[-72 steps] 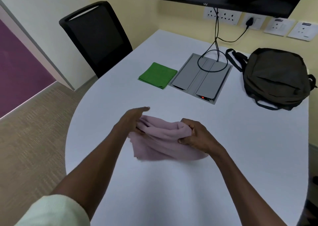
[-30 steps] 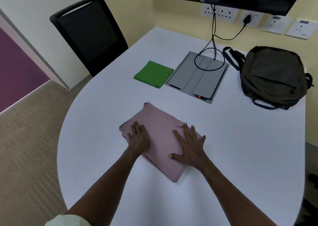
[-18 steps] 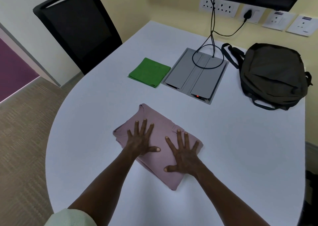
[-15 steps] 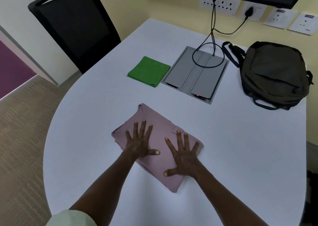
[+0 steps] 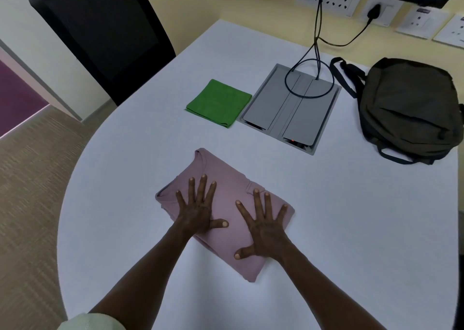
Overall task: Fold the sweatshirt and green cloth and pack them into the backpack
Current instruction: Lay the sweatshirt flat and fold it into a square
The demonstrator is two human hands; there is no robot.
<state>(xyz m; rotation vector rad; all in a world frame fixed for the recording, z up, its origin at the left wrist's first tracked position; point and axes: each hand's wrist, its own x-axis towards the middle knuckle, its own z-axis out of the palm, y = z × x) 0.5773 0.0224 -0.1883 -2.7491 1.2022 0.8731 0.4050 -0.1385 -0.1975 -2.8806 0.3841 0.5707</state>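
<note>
A pink sweatshirt point(image 5: 227, 179) lies folded into a compact rectangle on the white table point(image 5: 351, 216), near its front. My left hand point(image 5: 198, 209) rests flat on the sweatshirt's left half, fingers spread. My right hand point(image 5: 266, 229) presses flat on its right half, fingers spread too. Neither hand grips anything. A green cloth point(image 5: 219, 102) lies folded square farther back, left of the grey panel. The dark olive backpack point(image 5: 409, 108) lies on its side at the back right, closed as far as I can see.
A grey cable panel point(image 5: 288, 108) is set into the table between cloth and backpack, with black cables point(image 5: 316, 40) looping up to wall sockets. A black chair point(image 5: 105, 30) stands at the table's back left. The table's curved edge runs along the left.
The sweatshirt went from a bundle held in both hands to a flat folded rectangle. Both hands then spread flat on it and have stayed there for the last half second.
</note>
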